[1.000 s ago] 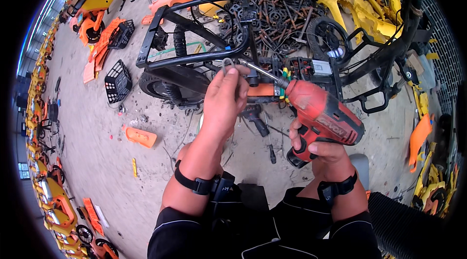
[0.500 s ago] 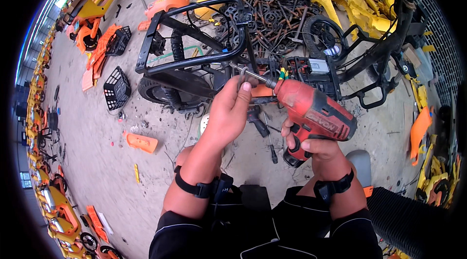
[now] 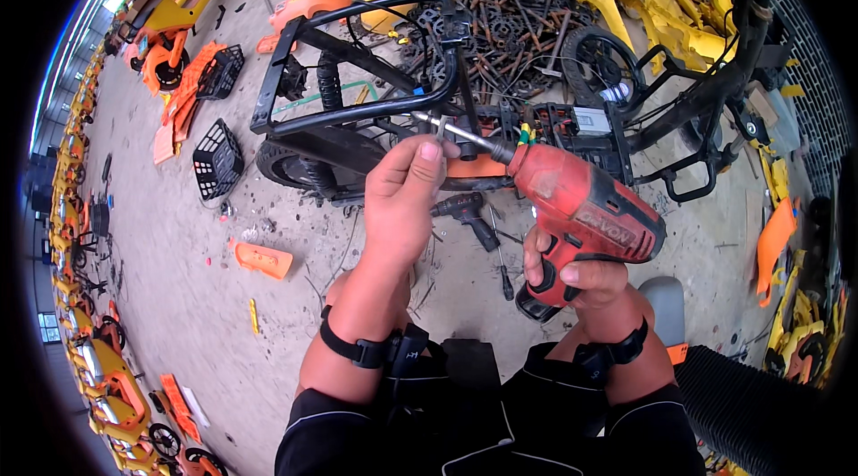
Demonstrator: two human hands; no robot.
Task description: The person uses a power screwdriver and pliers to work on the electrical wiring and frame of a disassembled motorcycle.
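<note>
A red and black cordless impact driver (image 3: 585,208) is gripped in my right hand (image 3: 581,275), fingers wrapped round its handle and a finger by the trigger. Its long metal bit (image 3: 458,131) points left and slightly up. At the bit, my left hand (image 3: 407,190) pinches a small thin metal piece (image 3: 441,127) between thumb and fingers; the fingertips hide most of it. Just beyond both hands stands a stripped black vehicle frame (image 3: 357,123) with a rear wheel, a coil shock absorber and exposed wiring.
A dark cordless drill (image 3: 478,219) and a screwdriver (image 3: 507,284) lie on the floor below the frame. Black baskets (image 3: 216,163) and an orange shell part (image 3: 262,259) are at left. Behind the frame rises a heap of rusty metal parts (image 3: 492,20), beside yellow panels (image 3: 661,25).
My left hand has shifted slightly left along the bit. The impact driver has moved a little right and down. More of the dark drill on the floor shows.
</note>
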